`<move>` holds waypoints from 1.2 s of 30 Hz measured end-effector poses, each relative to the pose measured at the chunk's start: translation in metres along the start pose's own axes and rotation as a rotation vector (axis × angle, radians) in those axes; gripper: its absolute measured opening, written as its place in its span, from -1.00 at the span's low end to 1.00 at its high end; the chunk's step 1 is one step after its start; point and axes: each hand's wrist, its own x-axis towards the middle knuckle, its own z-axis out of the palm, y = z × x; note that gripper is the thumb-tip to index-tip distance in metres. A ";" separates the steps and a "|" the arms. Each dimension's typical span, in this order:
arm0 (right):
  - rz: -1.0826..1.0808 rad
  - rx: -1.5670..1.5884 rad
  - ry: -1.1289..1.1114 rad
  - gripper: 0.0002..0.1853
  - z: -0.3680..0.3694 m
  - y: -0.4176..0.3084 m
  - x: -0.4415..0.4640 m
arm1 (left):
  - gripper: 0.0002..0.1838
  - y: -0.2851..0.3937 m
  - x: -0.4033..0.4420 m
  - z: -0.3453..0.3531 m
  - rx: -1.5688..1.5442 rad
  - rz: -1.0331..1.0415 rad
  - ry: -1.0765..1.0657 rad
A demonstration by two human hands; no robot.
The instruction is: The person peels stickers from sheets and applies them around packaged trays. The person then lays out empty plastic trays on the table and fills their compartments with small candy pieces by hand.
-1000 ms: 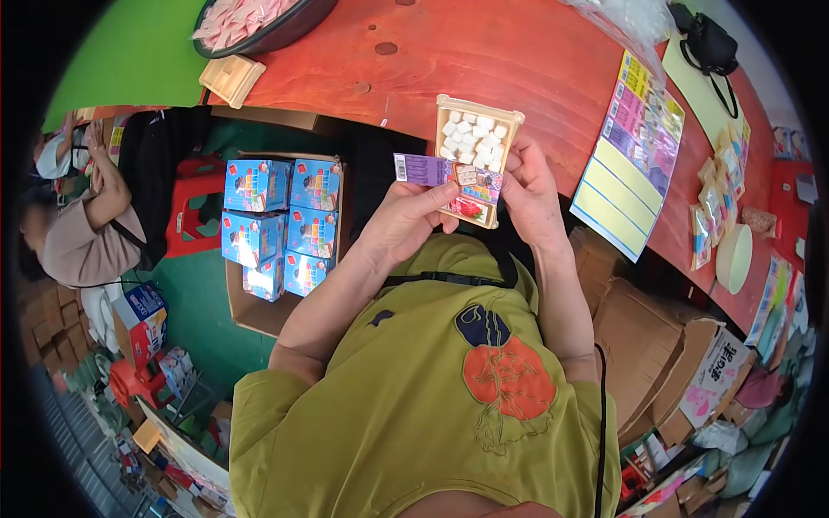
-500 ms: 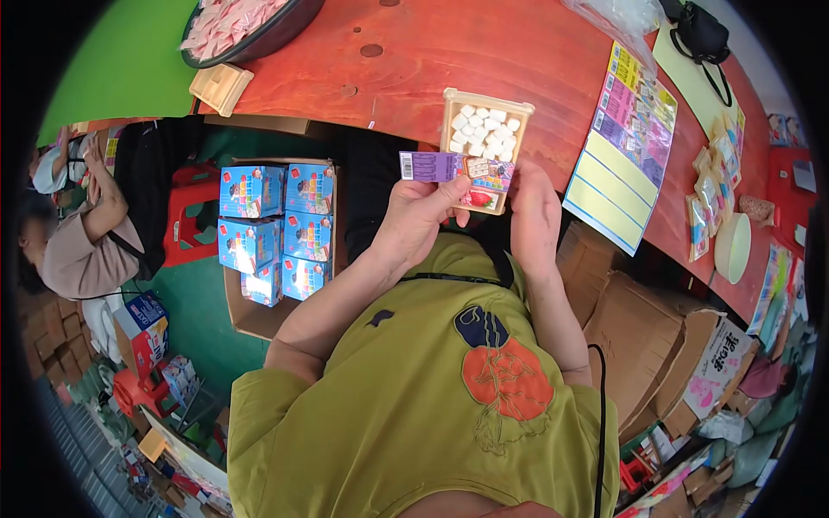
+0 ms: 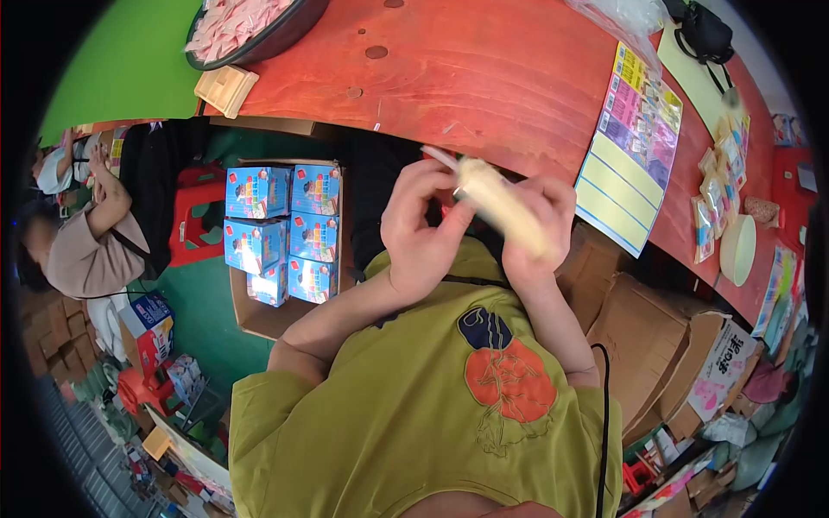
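In front of my chest, both hands hold a small cream-coloured tray [image 3: 509, 211], turned up on its edge and blurred by motion. My left hand [image 3: 421, 224] pinches its left end with thumb and fingers, where a thin strip of the label card [image 3: 440, 157] sticks out. My right hand [image 3: 542, 220] is closed round the far side, its fingers partly behind the tray. The tray's contents are hidden from view now.
On the red table [image 3: 484, 78] are a black tub [image 3: 298, 34] of pink packets, an empty tray [image 3: 226, 90], sticker sheets [image 3: 626, 155], several small packs [image 3: 704, 224] and a pale bowl [image 3: 736, 250]. A carton [image 3: 259, 321] of blue boxes stands left. A person [image 3: 95, 242] sits further left.
The tray, earlier face-up with white cubes and a purple label showing, has been tipped onto its edge and brought lower. My right hand has closed round it.
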 end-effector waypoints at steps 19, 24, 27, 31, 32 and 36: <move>0.027 0.369 -0.444 -0.63 -0.064 -0.004 0.035 | -0.69 0.053 0.058 -0.010 0.024 0.317 -0.782; 0.258 0.396 -0.179 -0.71 -0.061 0.006 0.033 | -0.60 0.023 0.051 0.026 -0.114 -0.104 -0.643; 0.395 0.352 -0.131 -0.67 -0.077 0.018 0.042 | -0.55 0.004 0.058 0.061 -0.007 -0.048 -0.651; 0.615 0.313 0.060 -0.46 -0.126 0.046 0.074 | -0.29 -0.005 0.054 0.097 0.100 -0.118 -0.741; 0.644 0.045 0.138 -0.37 -0.147 0.072 0.082 | -0.26 -0.008 0.054 0.104 0.136 -0.027 -0.753; 0.478 -0.206 0.833 -0.34 -0.281 0.161 0.132 | -0.42 -0.044 0.057 0.101 0.398 0.346 -0.704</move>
